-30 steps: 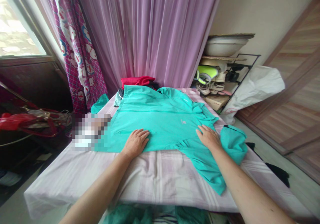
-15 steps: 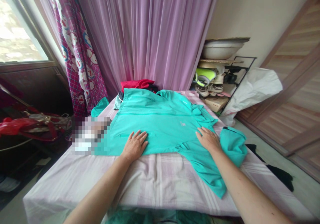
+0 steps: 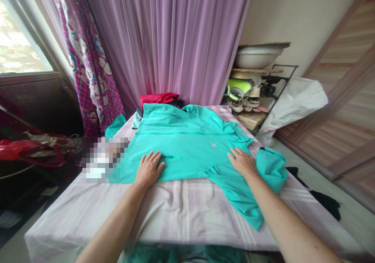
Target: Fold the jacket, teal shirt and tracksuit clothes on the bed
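A turquoise zip jacket lies spread on its side across the table, its hem to the left and collar to the right. My left hand rests flat on the jacket's near lower part, beside a pocket slit, fingers spread. On the chest near a small pale logo lies my right hand, open with the palm down. One sleeve stretches toward the table's near edge under my right forearm. Past that forearm, a turquoise bunched piece with a dark edge sits at the right.
A checked cloth covers the table. Red folded fabric lies at the back, before a purple curtain. To the right stand a shoe rack and a white bag. A blurred patch hides the left side.
My left hand has slid left across the jacket, toward its hem. My right hand stays at about the same spot on the chest. The view has shifted slightly.
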Tool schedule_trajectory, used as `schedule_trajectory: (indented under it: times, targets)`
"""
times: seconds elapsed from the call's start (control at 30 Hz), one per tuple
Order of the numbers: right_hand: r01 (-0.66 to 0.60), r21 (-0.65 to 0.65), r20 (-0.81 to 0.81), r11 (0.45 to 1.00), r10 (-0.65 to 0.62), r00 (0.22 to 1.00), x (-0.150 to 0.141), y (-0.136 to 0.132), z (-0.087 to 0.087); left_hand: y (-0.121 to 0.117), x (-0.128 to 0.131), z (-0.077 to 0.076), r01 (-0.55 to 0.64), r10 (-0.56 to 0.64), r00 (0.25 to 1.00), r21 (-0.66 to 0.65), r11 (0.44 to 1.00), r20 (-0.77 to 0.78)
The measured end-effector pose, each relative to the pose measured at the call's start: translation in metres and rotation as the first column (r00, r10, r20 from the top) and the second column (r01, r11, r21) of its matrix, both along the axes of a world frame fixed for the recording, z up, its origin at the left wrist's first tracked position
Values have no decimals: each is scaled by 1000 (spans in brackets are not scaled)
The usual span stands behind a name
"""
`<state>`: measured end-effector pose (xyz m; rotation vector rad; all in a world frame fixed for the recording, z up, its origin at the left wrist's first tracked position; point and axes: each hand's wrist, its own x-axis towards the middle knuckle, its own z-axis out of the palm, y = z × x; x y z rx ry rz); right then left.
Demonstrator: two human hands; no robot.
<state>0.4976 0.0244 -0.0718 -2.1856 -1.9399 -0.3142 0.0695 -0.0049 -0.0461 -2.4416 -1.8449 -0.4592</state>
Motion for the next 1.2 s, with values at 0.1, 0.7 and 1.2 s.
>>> schedule_trajectory:
  times: [0.1,0.7,1.2]
  targets:
    - [20,-28,-6,999,-20,1000,-2,-1,3,-4,-1,1,122,-122,992,-14,992,20]
    - [27,-283,-81,959,-52,995,-49,-10,33,-3,0,-4,297,-294,954,-56,953,61]
    - [-118,-399,-133,909,70,989,-93,12,35,0,-4,-11,307,-305,950,-16,952,65]
